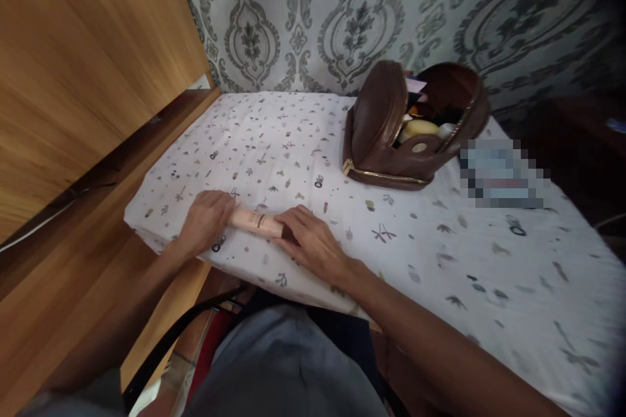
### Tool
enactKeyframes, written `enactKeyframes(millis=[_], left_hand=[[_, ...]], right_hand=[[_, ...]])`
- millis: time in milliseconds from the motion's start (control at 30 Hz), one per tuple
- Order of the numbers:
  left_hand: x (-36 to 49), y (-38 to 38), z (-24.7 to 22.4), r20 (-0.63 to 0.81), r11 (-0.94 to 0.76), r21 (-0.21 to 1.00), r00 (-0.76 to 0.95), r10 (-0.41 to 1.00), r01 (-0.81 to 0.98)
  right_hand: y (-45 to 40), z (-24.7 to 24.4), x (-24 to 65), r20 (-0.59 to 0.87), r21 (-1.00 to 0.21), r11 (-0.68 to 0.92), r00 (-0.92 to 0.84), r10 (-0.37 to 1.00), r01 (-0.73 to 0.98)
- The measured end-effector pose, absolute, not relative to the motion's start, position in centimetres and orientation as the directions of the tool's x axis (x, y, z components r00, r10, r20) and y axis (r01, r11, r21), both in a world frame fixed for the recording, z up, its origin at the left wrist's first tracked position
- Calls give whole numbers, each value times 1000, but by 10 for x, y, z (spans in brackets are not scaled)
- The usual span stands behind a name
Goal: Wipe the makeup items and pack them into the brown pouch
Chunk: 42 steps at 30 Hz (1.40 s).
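Observation:
A peach-coloured cosmetic tube (256, 222) with small print on its side lies sideways between my hands, low over the near edge of the cloth. My left hand (208, 218) is closed around its left end, which the fingers hide. The fingers of my right hand (313, 241) are wrapped about the other end, where a darker part shows partly beneath them. Past my right hand stands a brown toiletry bag (386, 137), unzipped, its lid tipped back. A yellow round item (419, 131) and other small things show inside it.
A white printed cloth (274, 143) covers the table. Right of the bag lies a blurred-out flat object (503, 174). A wooden cabinet (98, 45) rises at the left, and a grey patterned wall or curtain (303, 19) closes off the back.

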State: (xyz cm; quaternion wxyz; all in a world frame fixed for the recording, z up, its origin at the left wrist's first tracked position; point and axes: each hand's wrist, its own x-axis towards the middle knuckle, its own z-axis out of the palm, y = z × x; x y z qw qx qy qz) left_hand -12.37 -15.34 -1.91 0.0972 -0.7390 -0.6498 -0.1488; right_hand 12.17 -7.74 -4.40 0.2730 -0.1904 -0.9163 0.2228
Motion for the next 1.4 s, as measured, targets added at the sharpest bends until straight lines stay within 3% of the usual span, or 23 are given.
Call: enactKeyframes(millis=[100,200,367,500,600,700,800,900,967,1033,1167,1267,1333,1400], left_hand=[[-83,-150,-21,392,-313,59,266,880,948],[-59,-147,-22,385,-359,63,309,870,931],[-105,-150,-21,304,-145,132,99,948,981],[-150,-158,-26,326,-3,183,-58,943,983],[-158,-161,-30,380,-7,127,-42,924,992],[-142,-160,-27,526,1,5,-3,850,1000],[-106,-160,-20,696,-91,-64,110,709,994],[-64,-159,-19,740,-276,-156,297,604,948],[-48,-154,-22,712,-317,-214,369,597,924],[-51,-146,-26,708,-274,-211,340,619,938],[-95,-122,-24,748,-91,-31,83,659,995],[-120,-103,-16,767,-44,340,-249,592,940],[-121,-89,-12,667,-104,678,-551,501,727],[-113,-73,-10,387,-221,921,-811,438,320]], right_hand=[[-77,-46,120,410,-517,822,-775,482,238],[-77,-47,120,425,-505,829,-766,482,242],[-78,-47,120,415,-490,835,-775,477,251],[-79,-47,120,415,-516,822,-770,485,240],[-80,-47,120,439,-554,811,-763,475,187],[-82,-45,119,429,-637,751,-731,532,173],[-83,-38,117,326,-795,585,-697,638,164],[-83,-31,114,141,-958,268,-648,748,100],[-81,-29,112,-21,-1000,-15,-631,776,15],[-80,-27,112,-162,-966,-253,-629,760,-57],[-77,-21,113,-272,-869,-465,-621,735,-169],[-78,-18,112,-273,-817,-522,-634,724,-244],[-79,-19,110,-255,-804,-524,-633,731,-282],[-81,-22,109,-234,-803,-510,-623,746,-309]])
